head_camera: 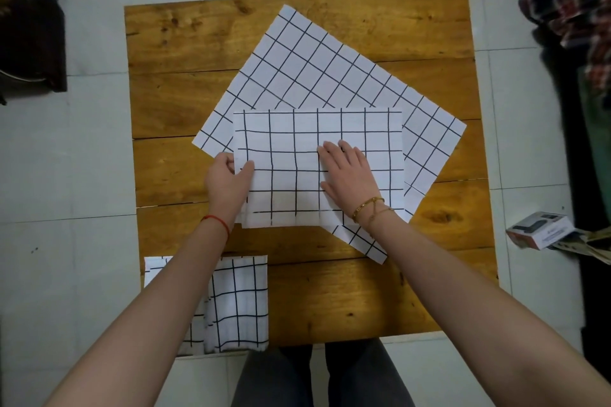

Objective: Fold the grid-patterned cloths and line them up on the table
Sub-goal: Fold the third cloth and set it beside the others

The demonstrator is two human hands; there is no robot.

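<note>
Two hands point(228, 180) point(347, 172) on folded cloth point(291, 155)

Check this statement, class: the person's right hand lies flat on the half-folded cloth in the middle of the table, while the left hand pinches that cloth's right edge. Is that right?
Not quite. The head view shows the left hand pinching the left edge of the half-folded cloth, not the right edge. The rest stands: the right hand lies flat on that cloth in the middle of the table.
</note>
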